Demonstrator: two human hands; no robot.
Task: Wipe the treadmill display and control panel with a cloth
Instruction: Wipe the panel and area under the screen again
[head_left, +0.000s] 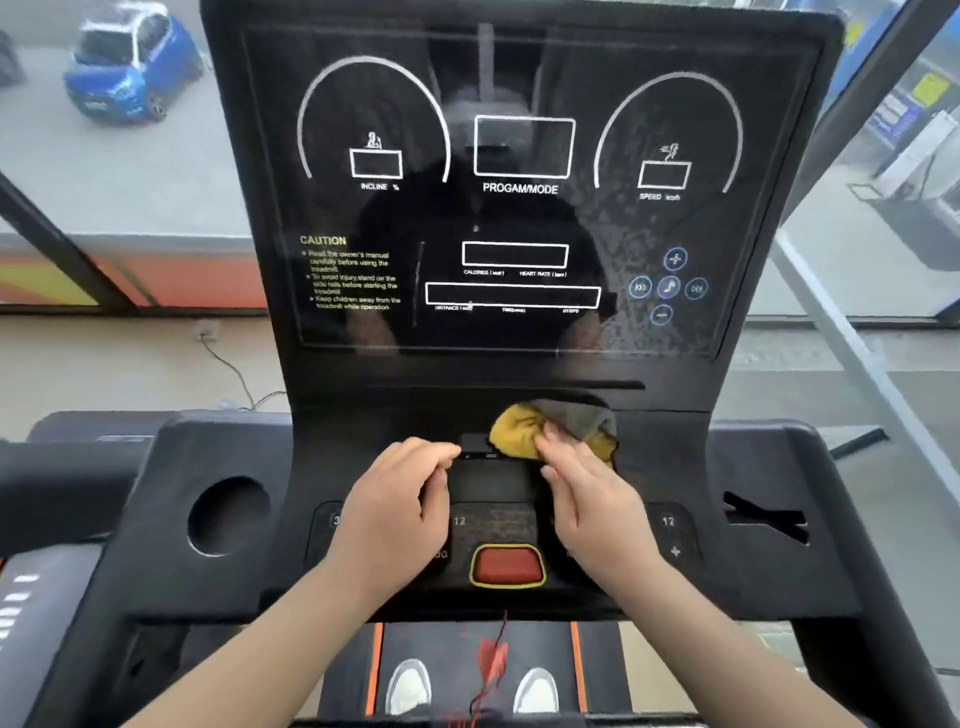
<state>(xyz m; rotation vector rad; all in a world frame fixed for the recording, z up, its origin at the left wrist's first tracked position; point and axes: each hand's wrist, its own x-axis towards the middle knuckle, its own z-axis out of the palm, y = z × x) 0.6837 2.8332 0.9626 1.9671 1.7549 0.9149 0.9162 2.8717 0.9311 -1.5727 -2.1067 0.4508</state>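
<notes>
The treadmill's black glossy display (519, 228) rises upright in front of me, with white dials and boxes and a smeared, speckled patch on its right side. Below it lies the control panel (493, 483) with number buttons and a red stop button (507, 565). A yellow and grey cloth (524, 428) sits bunched on the ledge at the display's foot. My right hand (592, 499) presses on the cloth with its fingers closed over its near edge. My left hand (400, 499) rests on the panel to the left, fingers curled, fingertips at a small black block (475, 446).
A round cup holder (228, 514) sits left of the panel and a slotted tray (763, 514) to the right. A red safety cord (493, 665) hangs below the stop button. My white shoes (410, 686) stand on the belt. Windows surround the console; a blue car (130, 67) is outside.
</notes>
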